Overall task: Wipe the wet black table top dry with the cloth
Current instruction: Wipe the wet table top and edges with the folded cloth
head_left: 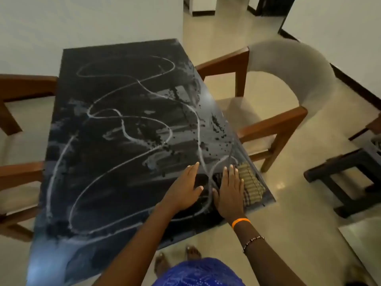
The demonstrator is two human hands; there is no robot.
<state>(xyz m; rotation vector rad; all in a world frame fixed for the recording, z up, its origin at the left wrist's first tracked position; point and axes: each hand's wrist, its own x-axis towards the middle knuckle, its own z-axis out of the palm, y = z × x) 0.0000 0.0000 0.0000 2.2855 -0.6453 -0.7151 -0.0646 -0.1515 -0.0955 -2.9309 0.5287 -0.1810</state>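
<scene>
Streaks may stay: our right hand [228, 195] presses flat on the cloth [250, 183], left hand [183, 190] flat beside it on the table [115, 124].

Head view, steeply down (close) over the table [115, 141].

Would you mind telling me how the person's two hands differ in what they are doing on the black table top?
The right hand presses flat on the striped cloth; the left hand rests on the bare wet black table top. The right wrist has an orange band; the left has none. Both have straight fingers.
</scene>
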